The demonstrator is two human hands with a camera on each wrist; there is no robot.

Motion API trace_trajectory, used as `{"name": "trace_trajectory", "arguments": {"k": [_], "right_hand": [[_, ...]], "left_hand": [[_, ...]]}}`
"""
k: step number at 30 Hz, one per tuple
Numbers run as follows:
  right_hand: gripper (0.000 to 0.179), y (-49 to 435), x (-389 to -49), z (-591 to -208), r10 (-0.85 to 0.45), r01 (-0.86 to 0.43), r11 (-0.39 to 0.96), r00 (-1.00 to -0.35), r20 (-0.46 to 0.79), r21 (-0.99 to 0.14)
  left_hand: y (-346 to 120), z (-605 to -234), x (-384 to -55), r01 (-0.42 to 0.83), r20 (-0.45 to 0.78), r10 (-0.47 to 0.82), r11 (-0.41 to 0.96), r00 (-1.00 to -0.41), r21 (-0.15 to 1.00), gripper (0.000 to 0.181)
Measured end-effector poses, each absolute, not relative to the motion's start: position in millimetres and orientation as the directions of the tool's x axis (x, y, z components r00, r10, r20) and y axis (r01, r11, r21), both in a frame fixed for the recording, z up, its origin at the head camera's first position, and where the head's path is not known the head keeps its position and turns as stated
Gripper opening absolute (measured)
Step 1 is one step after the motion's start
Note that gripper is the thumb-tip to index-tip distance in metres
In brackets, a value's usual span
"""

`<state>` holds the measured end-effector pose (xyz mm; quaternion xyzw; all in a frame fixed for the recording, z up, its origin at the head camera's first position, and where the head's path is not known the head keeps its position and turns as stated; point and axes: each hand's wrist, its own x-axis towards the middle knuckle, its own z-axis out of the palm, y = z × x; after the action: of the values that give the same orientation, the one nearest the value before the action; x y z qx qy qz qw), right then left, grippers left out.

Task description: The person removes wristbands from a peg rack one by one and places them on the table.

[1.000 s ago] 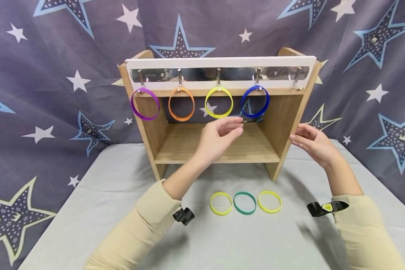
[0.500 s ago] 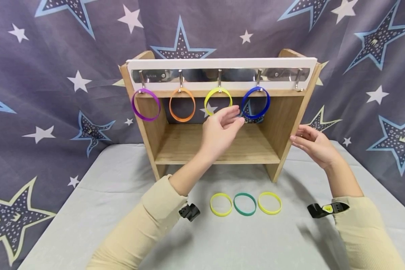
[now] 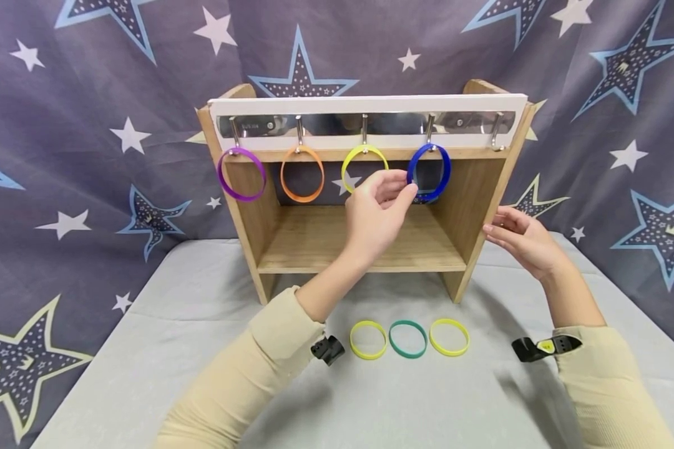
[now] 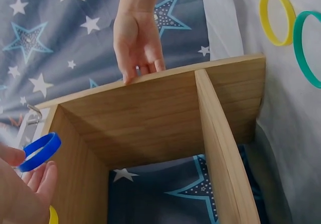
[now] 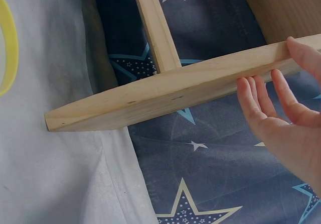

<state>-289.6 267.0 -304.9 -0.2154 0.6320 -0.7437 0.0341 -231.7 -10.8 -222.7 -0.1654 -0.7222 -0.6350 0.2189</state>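
Note:
A blue silicone wristband (image 3: 445,181) hangs on the fourth hook of a metal hook rail (image 3: 337,123). My left hand (image 3: 375,215) pinches its lower left side between thumb and fingers. In the left wrist view the blue wristband (image 4: 47,146) overlaps the thumb tip. Yellow (image 3: 345,171), orange (image 3: 283,181) and purple (image 3: 221,178) wristbands hang on the hooks to the left. My right hand (image 3: 530,246) holds the right side panel of the wooden shelf (image 3: 477,218), thumb on the front edge and fingertips against the outer face, as the right wrist view shows.
On the grey tablecloth (image 3: 404,405) before the shelf lie two yellow wristbands (image 3: 367,357) with a green wristband (image 3: 407,356) between them. The rightmost hook (image 3: 495,131) carries no band. A star-patterned curtain (image 3: 146,93) hangs behind the shelf.
My left hand has risen and moved right to the blue wristband and taken hold of it. The band has shifted slightly right on its hook. My right hand stays at the side panel.

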Motion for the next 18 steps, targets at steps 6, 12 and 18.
{"name": "trace_trajectory", "arguments": {"k": [6,12,18], "right_hand": [[0.029,266.9,-289.3,-304.8,-0.322,-0.220,-0.203,-0.905,0.277,-0.954],[0.029,267.2,-288.9,-304.6,-0.320,-0.215,-0.192,-0.909,0.268,-0.957],[0.029,267.3,-288.8,-304.6,-0.319,-0.216,-0.188,-0.909,0.267,-0.958]], "left_hand": [[-6.3,-221.8,-233.1,0.531,0.544,-0.090,0.131,-0.834,0.837,0.022],[-4.1,-220.3,-232.8,0.547,0.559,-0.113,0.125,-0.821,0.828,0.021],[-0.7,-215.6,-230.8,0.510,0.502,-0.113,-0.048,-0.857,0.859,0.022]]}}
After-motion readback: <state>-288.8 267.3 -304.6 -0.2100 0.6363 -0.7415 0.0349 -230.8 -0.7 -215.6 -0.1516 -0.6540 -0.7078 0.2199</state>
